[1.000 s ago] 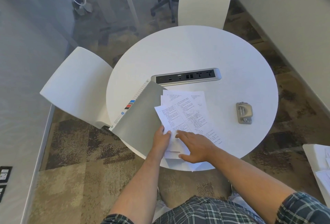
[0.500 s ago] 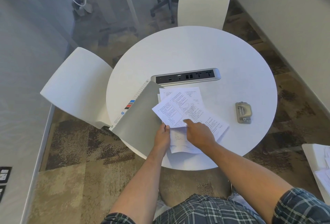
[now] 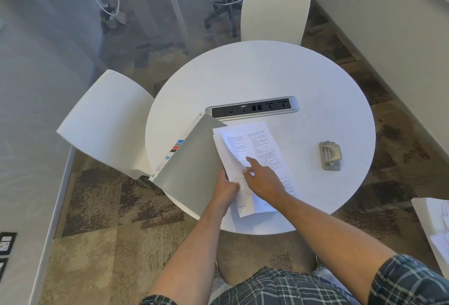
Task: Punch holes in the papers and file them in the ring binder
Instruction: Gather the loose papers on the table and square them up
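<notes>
A round white counter [image 3: 255,73] holds all the things. A long plug strip [image 3: 252,109] is set into its middle, and everything else sits around that strip.

The gray binder [image 3: 192,158] lies near the plug strip, on the side closer to the person and toward the left. Its cover is lifted up and tilted. The papers [image 3: 262,149] lie in a loose stack just below the plug strip, right beside the binder cover. The sheets are fanned a little and do not line up.

The left hand [image 3: 224,189] pinches the near left edge of the papers, with the thumb on top. The right hand [image 3: 263,178] rests on the papers with one finger pointing straight out toward the plug strip and the other fingers curled under.

The gray hole punch [image 3: 330,156] sits alone on the counter, to the right of the plug strip and closer to the person, well apart from the papers.
</notes>
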`<action>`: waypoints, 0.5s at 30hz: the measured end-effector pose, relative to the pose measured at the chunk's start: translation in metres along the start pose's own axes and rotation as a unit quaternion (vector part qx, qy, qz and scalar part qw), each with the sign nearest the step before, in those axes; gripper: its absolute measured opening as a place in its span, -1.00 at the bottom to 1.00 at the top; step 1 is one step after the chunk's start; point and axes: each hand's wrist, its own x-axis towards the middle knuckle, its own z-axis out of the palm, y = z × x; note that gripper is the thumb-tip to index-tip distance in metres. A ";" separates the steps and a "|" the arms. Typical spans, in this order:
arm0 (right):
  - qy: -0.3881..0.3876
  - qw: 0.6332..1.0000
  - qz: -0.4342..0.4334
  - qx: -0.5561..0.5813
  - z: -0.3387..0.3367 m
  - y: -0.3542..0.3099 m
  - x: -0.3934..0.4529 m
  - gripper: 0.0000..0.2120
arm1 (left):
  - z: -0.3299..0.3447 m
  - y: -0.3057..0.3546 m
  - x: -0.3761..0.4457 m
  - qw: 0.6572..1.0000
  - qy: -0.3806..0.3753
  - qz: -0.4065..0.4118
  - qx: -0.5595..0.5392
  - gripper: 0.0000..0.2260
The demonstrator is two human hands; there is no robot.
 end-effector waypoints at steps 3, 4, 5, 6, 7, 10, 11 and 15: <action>-0.042 0.999 -0.019 0.001 -0.002 -0.001 -0.006 -0.48 | 0.000 0.000 0.003 0.999 -0.015 -0.041 -0.026 -0.61; -0.057 0.998 -0.028 -0.001 -0.002 -0.001 -0.008 -0.49 | 0.000 0.000 0.002 0.998 -0.012 -0.044 -0.033 -0.69; -0.070 0.997 -0.034 0.002 -0.002 0.000 -0.012 -0.52 | 0.000 -0.002 0.003 0.998 -0.006 -0.048 -0.040 -0.67; -0.081 0.996 -0.042 0.011 -0.002 0.001 -0.013 -0.55 | 0.001 -0.002 0.003 0.998 -0.006 -0.051 -0.036 -0.61; -0.089 0.995 -0.045 0.015 -0.002 0.003 -0.014 -0.60 | 0.001 -0.002 0.004 0.998 0.003 -0.052 -0.025 -0.63; -0.048 0.999 -0.012 -0.005 -0.008 0.009 -0.011 -0.68 | -0.001 0.005 0.002 0.999 0.041 -0.020 -0.007 -0.74; -0.016 1.000 0.015 -0.017 -0.013 0.010 -0.010 -0.68 | -0.003 0.008 0.002 0.999 0.046 -0.017 -0.008 -0.71; 0.083 0.988 0.119 0.059 -0.035 0.034 0.001 -0.33 | -0.014 0.021 0.004 0.998 0.020 -0.007 -0.055 -0.68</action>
